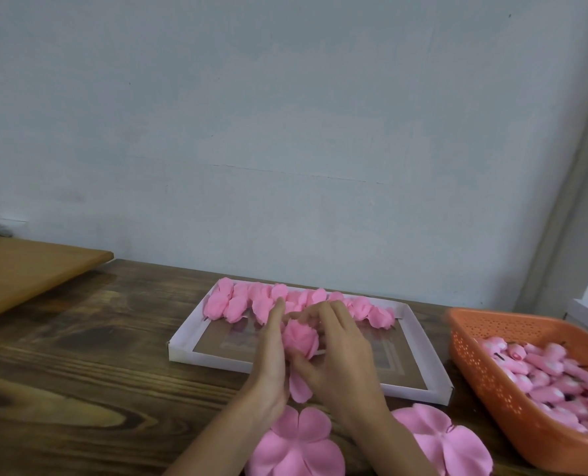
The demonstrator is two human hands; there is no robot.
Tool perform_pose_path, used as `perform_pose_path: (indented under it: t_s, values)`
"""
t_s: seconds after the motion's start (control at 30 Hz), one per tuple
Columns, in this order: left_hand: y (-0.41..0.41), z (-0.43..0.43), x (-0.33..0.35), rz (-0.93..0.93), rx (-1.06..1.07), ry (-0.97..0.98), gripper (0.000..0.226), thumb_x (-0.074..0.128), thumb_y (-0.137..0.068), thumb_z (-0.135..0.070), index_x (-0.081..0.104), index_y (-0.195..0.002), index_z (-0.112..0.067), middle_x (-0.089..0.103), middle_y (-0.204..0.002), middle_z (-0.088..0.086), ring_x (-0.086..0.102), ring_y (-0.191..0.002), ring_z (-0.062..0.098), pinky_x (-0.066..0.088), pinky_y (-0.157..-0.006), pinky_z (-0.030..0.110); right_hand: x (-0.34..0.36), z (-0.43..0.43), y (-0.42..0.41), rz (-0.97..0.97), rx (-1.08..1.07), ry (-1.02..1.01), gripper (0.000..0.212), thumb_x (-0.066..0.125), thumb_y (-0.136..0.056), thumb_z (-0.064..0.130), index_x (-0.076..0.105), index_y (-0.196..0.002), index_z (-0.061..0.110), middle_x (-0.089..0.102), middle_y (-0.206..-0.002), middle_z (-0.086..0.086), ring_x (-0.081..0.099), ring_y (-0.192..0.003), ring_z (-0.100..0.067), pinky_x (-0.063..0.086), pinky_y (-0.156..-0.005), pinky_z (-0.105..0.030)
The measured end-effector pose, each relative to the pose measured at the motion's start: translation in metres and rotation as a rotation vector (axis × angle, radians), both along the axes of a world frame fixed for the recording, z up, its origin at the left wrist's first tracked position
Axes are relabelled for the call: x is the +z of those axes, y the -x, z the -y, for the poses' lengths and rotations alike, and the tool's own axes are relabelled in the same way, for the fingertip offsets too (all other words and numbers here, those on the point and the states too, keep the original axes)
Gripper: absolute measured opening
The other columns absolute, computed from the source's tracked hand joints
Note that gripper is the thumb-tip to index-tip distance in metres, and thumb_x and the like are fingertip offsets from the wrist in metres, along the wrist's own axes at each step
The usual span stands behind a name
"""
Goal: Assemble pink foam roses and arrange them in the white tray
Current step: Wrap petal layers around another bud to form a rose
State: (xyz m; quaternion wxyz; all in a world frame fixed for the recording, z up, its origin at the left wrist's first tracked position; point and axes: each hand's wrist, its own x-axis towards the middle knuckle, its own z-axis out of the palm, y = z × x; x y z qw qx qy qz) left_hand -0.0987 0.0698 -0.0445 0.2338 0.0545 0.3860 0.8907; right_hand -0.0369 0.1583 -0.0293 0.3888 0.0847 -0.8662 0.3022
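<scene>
One head-worn view looks forward and slightly down across the bench (pixel 80 389) toward the far wall (pixel 285 115), close above the bench's near edge.

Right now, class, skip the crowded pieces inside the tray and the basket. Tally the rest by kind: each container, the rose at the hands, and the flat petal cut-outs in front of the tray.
White tray: 1
Orange basket: 1
Pink foam rose between the left hand and right hand: 1
Flat pink petal cut-outs: 2
Total: 5
</scene>
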Motion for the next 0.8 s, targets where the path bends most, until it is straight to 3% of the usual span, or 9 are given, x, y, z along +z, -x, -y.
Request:
perform_pose_path:
  t_s: [0.13,0.2,0.3,0.4,0.47,0.53,0.6,0.7,0.8]
  values:
    - [0.001,0.002,-0.001,0.059,0.004,0.05,0.043,0.059,-0.095,-0.059,0.07,-0.086,-0.018,0.068,-0.067,0.0,0.071,-0.063,0.013,0.053,-0.066,0.033,-0.003,0.0,0.003,-0.059,-0.039,-0.113,0.04,0.081,-0.071,0.024,0.051,-0.095,0.032,0.051,-0.095,0.02,0.051,-0.089,-0.005,0.042,-0.068,-0.02]
    - [0.002,0.002,-0.001,0.031,0.023,0.061,0.042,0.053,-0.099,-0.06,0.067,-0.09,-0.022,0.071,-0.067,-0.003,0.071,-0.057,0.011,0.052,-0.061,0.034,-0.002,0.0,0.004,-0.146,-0.098,-0.23,0.035,0.084,-0.069,0.024,0.056,-0.089,0.026,0.057,-0.09,0.017,0.049,-0.092,-0.013,0.041,-0.073,-0.024]
    - [-0.002,0.002,0.002,0.087,0.04,0.081,0.042,0.066,-0.09,-0.055,0.066,-0.079,-0.014,0.058,-0.064,0.005,0.064,-0.058,0.017,0.051,-0.062,0.032,0.003,-0.001,0.003,-0.177,-0.082,-0.243,0.028,0.084,-0.069,0.025,0.061,-0.085,0.027,0.062,-0.088,0.02,0.049,-0.095,-0.012,0.041,-0.078,-0.025]
    - [0.001,0.003,0.003,0.096,0.075,0.014,0.059,0.059,-0.093,-0.056,0.071,-0.058,-0.01,0.059,-0.067,0.008,0.064,-0.062,0.023,0.054,-0.062,0.032,0.007,0.0,-0.003,-0.029,0.091,0.083,0.024,0.078,-0.081,0.036,0.062,-0.098,0.037,0.064,-0.103,0.023,0.057,-0.108,-0.009,0.048,-0.085,-0.027]
    - [0.006,0.01,0.007,0.107,0.106,-0.06,0.063,0.053,-0.097,-0.054,0.071,-0.057,-0.009,0.063,-0.066,0.013,0.065,-0.064,0.029,0.056,-0.065,0.036,0.01,-0.005,-0.005,0.101,0.121,0.298,0.025,0.074,-0.084,0.05,0.061,-0.101,0.037,0.067,-0.107,0.017,0.064,-0.104,-0.009,0.054,-0.086,-0.034]
    - [0.012,0.016,0.011,0.146,0.153,-0.117,0.058,0.053,-0.098,-0.052,0.065,-0.061,-0.01,0.059,-0.061,0.011,0.058,-0.056,0.026,0.047,-0.062,0.035,0.013,-0.014,-0.005,0.367,0.101,0.308,0.036,0.073,-0.082,0.062,0.062,-0.1,0.034,0.073,-0.1,0.015,0.069,-0.093,-0.003,0.057,-0.086,-0.039]
    - [0.017,0.021,0.012,0.172,0.166,-0.146,0.055,0.046,-0.101,-0.054,0.057,-0.068,-0.01,0.057,-0.054,0.005,0.052,-0.041,0.018,0.04,-0.044,0.024,0.011,-0.018,-0.007,0.631,0.096,0.213,0.045,0.077,-0.076,0.065,0.066,-0.102,0.031,0.075,-0.097,0.013,0.07,-0.087,-0.001,0.06,-0.084,-0.038]
    - [0.021,0.026,0.012,0.209,0.195,-0.183,0.054,0.041,-0.102,-0.053,0.053,-0.071,-0.01,0.055,-0.052,0.004,0.049,-0.035,0.015,0.033,-0.034,0.015,0.004,-0.011,-0.006,0.733,0.229,0.336,0.038,0.085,-0.079,0.036,0.07,-0.107,0.017,0.077,-0.09,-0.008,0.072,-0.071,-0.014,0.062,-0.069,-0.04]
    - [0.021,0.027,0.01,0.238,0.202,-0.22,0.057,0.048,-0.1,-0.055,0.057,-0.068,-0.008,0.055,-0.054,0.007,0.052,-0.041,0.02,0.053,-0.043,0.025,0.0,-0.003,-0.004,0.694,0.294,0.564,0.027,0.086,-0.081,0.015,0.067,-0.099,0.008,0.074,-0.079,-0.012,0.069,-0.064,-0.019,0.056,-0.058,-0.031]
